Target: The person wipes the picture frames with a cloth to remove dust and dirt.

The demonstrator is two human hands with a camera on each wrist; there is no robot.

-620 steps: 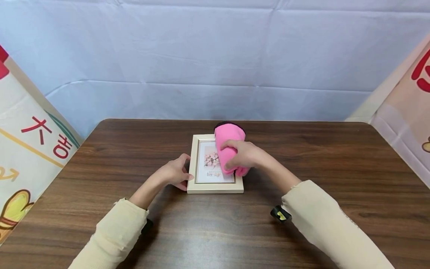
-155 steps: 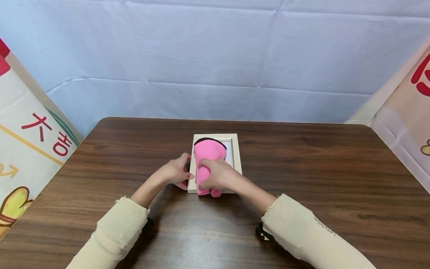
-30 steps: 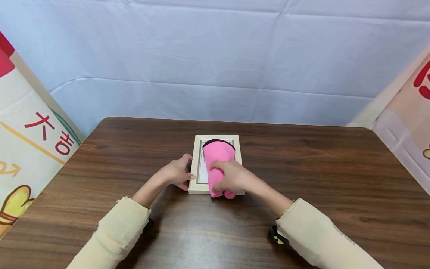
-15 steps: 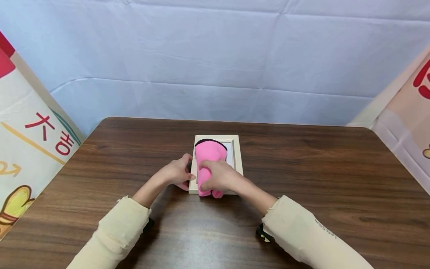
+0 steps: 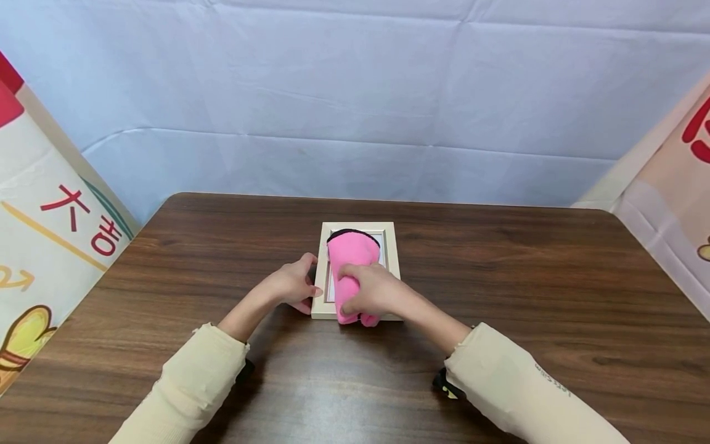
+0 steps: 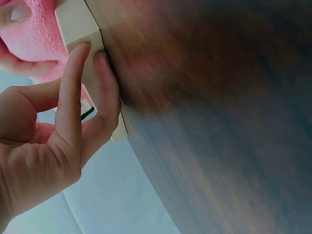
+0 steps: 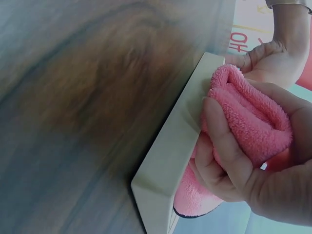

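A cream picture frame (image 5: 391, 253) lies flat on the brown table, its picture largely covered by a folded pink cloth (image 5: 355, 248) with a dark edge. My right hand (image 5: 373, 288) grips the cloth against the frame's face; in the right wrist view, fingers curl around the fluffy cloth (image 7: 248, 122) above the frame's pale side (image 7: 163, 151). At the frame's left edge, my left hand (image 5: 289, 283) holds it with bent fingers. The left wrist view has two fingertips of the left hand (image 6: 63, 122) pressed on the frame's border (image 6: 78, 22).
The wood-grain table (image 5: 499, 277) stretches out on both sides of the frame. Behind it hangs a pale blue-white cloth backdrop (image 5: 344, 98). Printed banners stand at the left (image 5: 61, 246) and right (image 5: 677, 197). Dark wrist straps show under both cream sleeves.
Within the last second the cloth has slid left, then partly back right, with my right hand. Much earlier it lay over the frame's right side. My left hand keeps its place.
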